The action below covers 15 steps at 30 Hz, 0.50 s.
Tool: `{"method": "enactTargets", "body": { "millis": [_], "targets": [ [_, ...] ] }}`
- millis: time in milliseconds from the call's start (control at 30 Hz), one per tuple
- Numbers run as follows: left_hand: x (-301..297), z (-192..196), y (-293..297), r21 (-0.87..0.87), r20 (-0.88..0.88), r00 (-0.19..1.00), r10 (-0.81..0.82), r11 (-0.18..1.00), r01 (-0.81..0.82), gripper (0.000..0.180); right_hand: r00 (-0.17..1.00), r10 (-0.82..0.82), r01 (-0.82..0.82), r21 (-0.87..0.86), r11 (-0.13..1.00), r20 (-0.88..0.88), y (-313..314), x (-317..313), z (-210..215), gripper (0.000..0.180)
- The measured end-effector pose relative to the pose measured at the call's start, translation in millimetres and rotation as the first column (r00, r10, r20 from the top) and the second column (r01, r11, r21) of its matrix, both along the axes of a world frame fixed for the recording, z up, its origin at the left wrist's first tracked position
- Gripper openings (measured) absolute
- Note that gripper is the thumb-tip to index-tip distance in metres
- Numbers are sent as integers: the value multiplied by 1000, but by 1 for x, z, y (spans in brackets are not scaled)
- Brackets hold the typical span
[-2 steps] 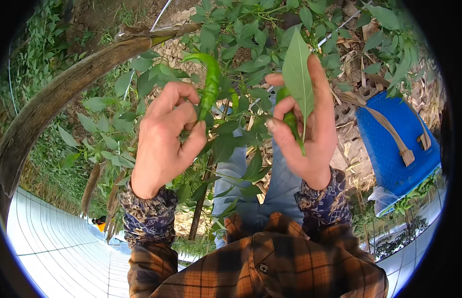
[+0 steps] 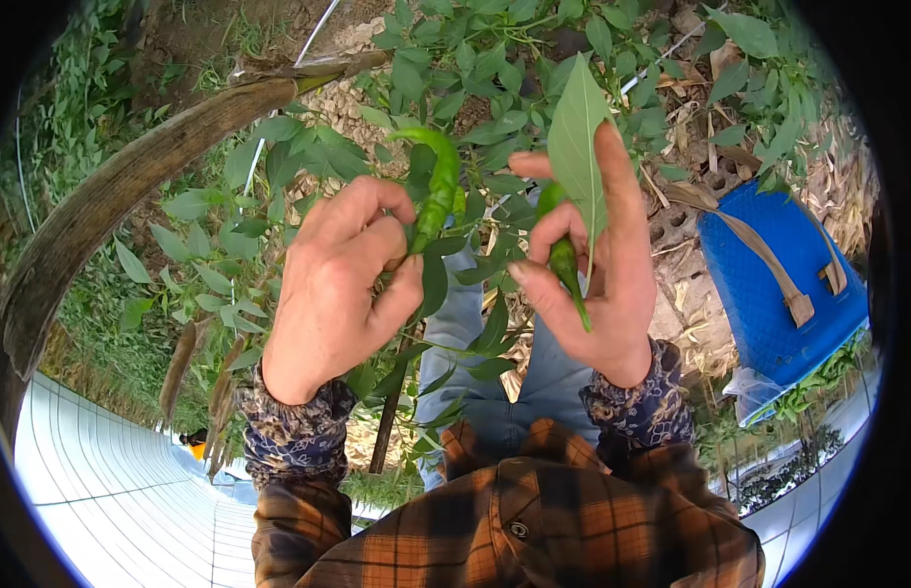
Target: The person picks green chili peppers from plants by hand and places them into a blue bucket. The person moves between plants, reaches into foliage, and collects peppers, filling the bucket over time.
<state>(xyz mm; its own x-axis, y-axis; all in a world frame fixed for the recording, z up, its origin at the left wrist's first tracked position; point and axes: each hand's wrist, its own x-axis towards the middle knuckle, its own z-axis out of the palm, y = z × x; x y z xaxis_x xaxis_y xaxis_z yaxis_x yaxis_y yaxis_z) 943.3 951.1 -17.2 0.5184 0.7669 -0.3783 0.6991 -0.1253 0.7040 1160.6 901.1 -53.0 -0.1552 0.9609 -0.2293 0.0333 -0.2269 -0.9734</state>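
Observation:
My left hand (image 2: 343,279) pinches a curved, wrinkled green chili pepper (image 2: 441,191) by its lower end, thumb against fingers. The pepper's bent tip points up and to the left. To its right, my right hand (image 2: 622,284) has its thumb and curled fingers closed around another green chili pepper (image 2: 563,263), with the index finger stretched up. A broad green leaf (image 2: 579,137) stands upright against that hand's fingers. Pepper plant foliage (image 2: 445,279) hangs between and beneath both hands, and another pepper partly shows behind the left one.
A blue container (image 2: 769,274) with brown straps lies at the right, green peppers at its lower edge. A thick dry stalk (image 2: 151,147) arches across the left. Pepper plants (image 2: 494,59) grow ahead, with a white string (image 2: 661,64) among them. Dry husks cover the soil at right.
My left hand has moved slightly right and down with its pepper, closer to my right hand. The right hand, its pepper and the leaf have shifted slightly left.

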Motion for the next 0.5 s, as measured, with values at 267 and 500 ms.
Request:
{"method": "enactTargets", "body": {
  "millis": [267, 500],
  "targets": [
    [80, 16, -33, -194, 366, 892, 265, 959, -205, 38, 995, 104, -103, -159, 982, -1, -14, 46, 34, 38],
    [135, 14, -77, -824, 313, 818, 483, 566, -20, 49, 911, 20, -267, -549, 792, -413, 2, 97, 59, 14]
  ]
}}
